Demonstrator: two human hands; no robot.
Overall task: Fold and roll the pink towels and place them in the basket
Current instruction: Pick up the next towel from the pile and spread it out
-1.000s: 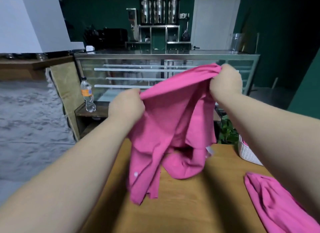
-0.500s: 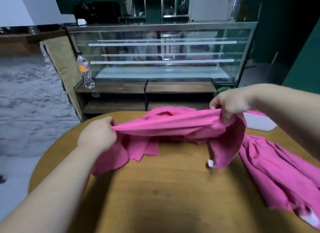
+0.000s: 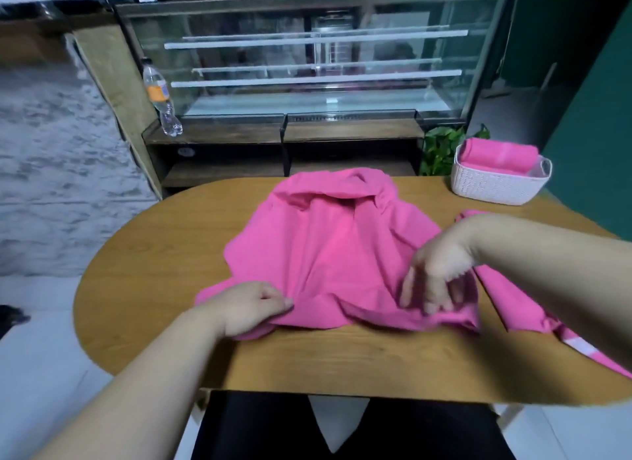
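Gripping pink towel (image 3: 328, 247) edge: left hand (image 3: 249, 309), seemingly right hand (image 3: 437, 275).

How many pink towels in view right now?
3, at least. A spread towel at the centre of the table; a second towel at its right, partly behind the right arm; a rolled towel in the basket, perhaps hiding more.

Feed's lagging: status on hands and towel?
Left hand grips towel at near-left corner; right hand at near edge, grip blurred. Towel rumpled on table, not folded. Second towel crowds right side.
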